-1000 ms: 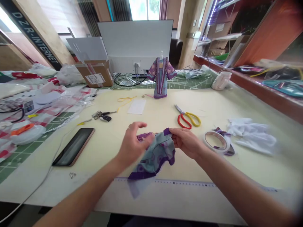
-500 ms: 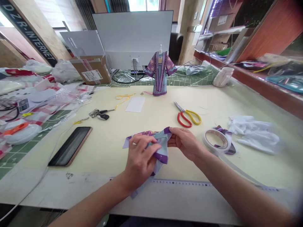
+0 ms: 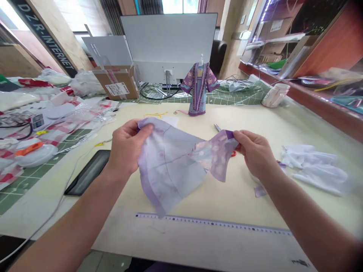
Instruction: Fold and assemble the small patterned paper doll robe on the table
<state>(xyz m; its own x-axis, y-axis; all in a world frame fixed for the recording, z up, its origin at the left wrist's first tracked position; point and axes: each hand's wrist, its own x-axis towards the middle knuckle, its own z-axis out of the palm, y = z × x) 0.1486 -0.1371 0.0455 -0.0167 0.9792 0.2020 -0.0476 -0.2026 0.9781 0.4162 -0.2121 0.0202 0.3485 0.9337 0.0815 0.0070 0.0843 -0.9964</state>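
Cream worktop [image 3: 249, 121] spreads beneath the fingers [image 3: 145, 133]: left hand [image 3: 124, 149] and right hand [image 3: 253, 153] each pinch one end of the purple-edged cloth [image 3: 178, 162], probably so it hangs spread between them.

the cloth [image 3: 176, 158] and right grip [image 3: 253, 151] hide most of the scissors [image 3: 217, 127].

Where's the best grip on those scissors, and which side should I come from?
Probably the red handle of the scissors, approached from the near right: the blade tips point away toward the far left, so that side keeps fingers clear of them. The cloth and the right hand crowd that end, so shifting the cloth first would likely help.
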